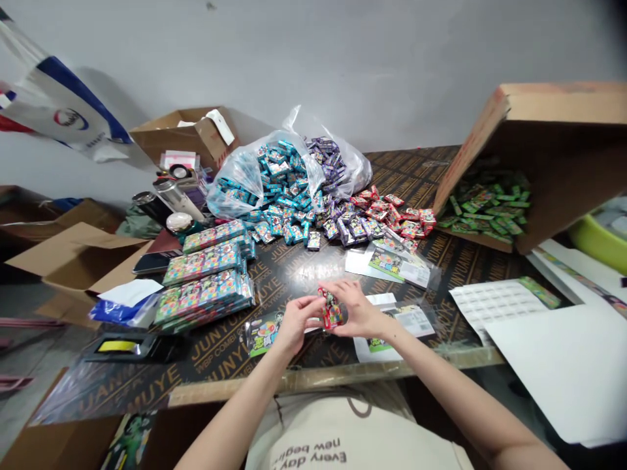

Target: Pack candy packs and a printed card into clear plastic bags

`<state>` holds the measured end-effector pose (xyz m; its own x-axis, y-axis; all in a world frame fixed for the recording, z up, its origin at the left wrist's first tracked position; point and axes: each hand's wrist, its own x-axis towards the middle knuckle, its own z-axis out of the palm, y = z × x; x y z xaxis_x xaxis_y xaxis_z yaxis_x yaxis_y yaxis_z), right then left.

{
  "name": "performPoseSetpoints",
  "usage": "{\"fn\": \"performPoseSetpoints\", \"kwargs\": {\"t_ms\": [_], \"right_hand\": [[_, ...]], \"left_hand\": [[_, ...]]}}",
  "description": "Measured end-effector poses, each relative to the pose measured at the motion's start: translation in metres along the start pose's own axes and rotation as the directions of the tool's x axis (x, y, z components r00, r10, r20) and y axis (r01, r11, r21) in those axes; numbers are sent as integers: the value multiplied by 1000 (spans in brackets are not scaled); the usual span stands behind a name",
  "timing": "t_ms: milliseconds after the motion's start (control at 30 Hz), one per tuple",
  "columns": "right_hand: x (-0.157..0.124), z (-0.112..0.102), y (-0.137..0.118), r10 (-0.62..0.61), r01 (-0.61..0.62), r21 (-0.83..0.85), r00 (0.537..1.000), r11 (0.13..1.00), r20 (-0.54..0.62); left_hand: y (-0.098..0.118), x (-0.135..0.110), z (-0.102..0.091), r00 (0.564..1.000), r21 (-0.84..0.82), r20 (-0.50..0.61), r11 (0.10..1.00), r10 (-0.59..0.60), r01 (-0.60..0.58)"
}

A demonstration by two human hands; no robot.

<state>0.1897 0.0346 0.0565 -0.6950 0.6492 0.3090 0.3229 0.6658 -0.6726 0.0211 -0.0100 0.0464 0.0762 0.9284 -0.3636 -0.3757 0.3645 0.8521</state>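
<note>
Between my hands, just above the table's front part, is a small red box with a colourful print (331, 308). My right hand (358, 309) grips it from the right with fingers curved round it. The fingers of my left hand (300, 321) are pinched at its left edge. Beneath my left hand lies a printed card in a clear sleeve (264, 334). More sleeved cards (399, 321) lie under and beyond my right hand. Loose red boxes (382, 207), purple boxes (360, 228) and blue boxes (289, 222) are heaped farther back.
Stacks of wrapped packs (203, 294) stand at left, near a tape dispenser (132, 346). Clear bags (235, 176) of small boxes lean at the wall. A tipped carton (553, 104) holds green boxes (490, 209). White sheets (563, 365) lie at right along the dark table (220, 352).
</note>
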Motion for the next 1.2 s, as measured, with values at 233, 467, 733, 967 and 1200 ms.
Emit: {"fn": "performPoseSetpoints", "kwargs": {"t_ms": [233, 467, 733, 967, 1200], "right_hand": [[-9, 4, 4, -44, 44, 129, 999, 991, -4], [-14, 21, 40, 50, -52, -78, 998, 996, -24], [-16, 35, 45, 40, -46, 123, 998, 991, 53], [-16, 18, 48, 76, -81, 205, 997, 975, 32], [-12, -11, 57, 73, -95, 207, 991, 974, 115]], "left_hand": [[-4, 1, -23, 998, 212, 62, 977, -21, 7], [-15, 4, -69, 908, 932, 278, 141, 312, -333], [-18, -1, -75, 887, 900, 345, 162, 307, -406], [-15, 6, -67, 910, 895, 286, 257, 299, -365], [-8, 18, -56, 912, 901, 310, 225, 267, -372]]}}
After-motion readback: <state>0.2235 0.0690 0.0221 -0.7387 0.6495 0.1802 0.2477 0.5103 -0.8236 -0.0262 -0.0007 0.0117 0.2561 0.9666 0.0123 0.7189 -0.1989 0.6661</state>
